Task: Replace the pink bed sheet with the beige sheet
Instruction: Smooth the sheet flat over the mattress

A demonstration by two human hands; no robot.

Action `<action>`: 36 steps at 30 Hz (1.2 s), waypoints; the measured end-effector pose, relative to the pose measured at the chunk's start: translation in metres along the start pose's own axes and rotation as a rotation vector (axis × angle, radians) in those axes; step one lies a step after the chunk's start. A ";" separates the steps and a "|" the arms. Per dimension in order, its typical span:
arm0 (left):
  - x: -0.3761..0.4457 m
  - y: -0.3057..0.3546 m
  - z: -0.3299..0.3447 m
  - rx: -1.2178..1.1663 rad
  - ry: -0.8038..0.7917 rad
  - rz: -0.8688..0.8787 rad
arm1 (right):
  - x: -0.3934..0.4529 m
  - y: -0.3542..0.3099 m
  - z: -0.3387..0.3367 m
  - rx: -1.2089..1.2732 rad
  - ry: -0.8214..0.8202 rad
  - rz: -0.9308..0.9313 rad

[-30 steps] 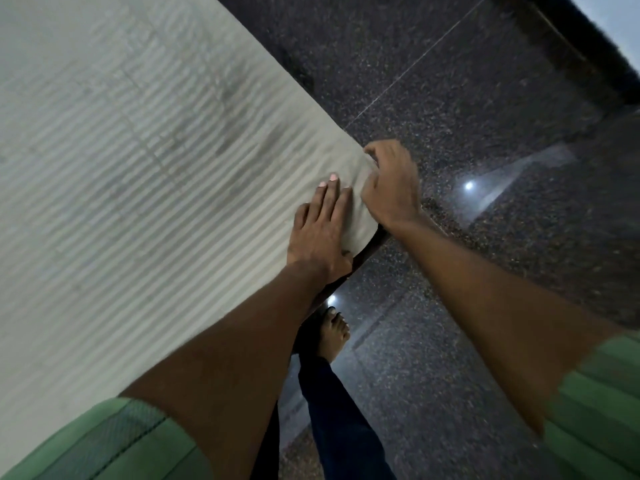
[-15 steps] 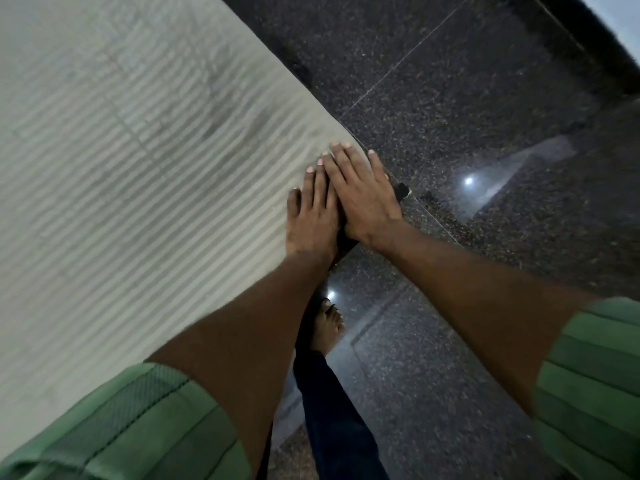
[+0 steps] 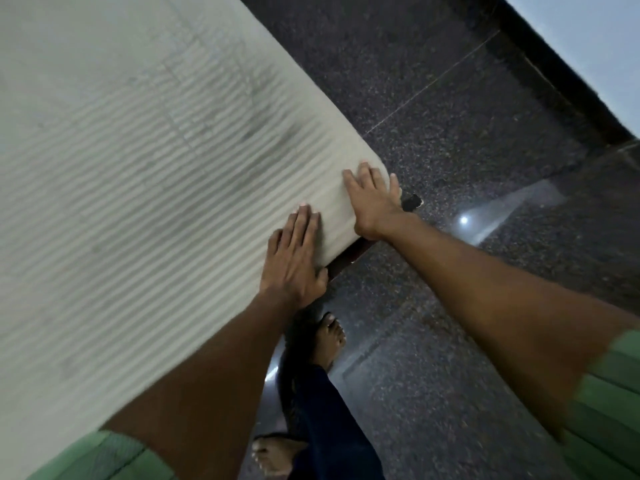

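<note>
The beige ribbed sheet covers the bed from the upper left down to a rounded corner at the centre. My left hand lies flat on the sheet near the bed's near edge, fingers straight and together. My right hand presses flat on the corner itself, fingers spread, its outer fingers reaching over the corner's edge. No pink sheet is in view.
Dark speckled stone floor surrounds the bed corner, with a bright light reflection. A dark bed frame edge shows under the corner. My bare feet stand beside the bed. A dark skirting and pale wall run along the upper right.
My right hand has slid away from the left hand toward the bed's corner and spread its fingers. The left hand stays flat on the sheet near the edge.
</note>
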State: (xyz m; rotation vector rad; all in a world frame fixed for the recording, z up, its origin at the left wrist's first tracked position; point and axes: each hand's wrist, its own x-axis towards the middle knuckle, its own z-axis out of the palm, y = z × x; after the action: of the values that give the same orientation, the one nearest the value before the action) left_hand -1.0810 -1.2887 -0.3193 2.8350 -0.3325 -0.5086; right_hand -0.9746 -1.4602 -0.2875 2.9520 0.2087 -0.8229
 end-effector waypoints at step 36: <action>-0.452 -0.230 -0.229 -0.420 0.026 -0.739 | -0.332 -0.485 -0.096 0.056 -0.096 -0.515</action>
State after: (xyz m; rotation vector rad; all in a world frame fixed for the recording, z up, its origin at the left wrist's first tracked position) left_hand -1.3692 -0.9085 -0.0339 2.4610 0.7675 -0.5809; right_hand -1.2794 -1.0077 -0.0483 2.9311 0.9821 -1.0267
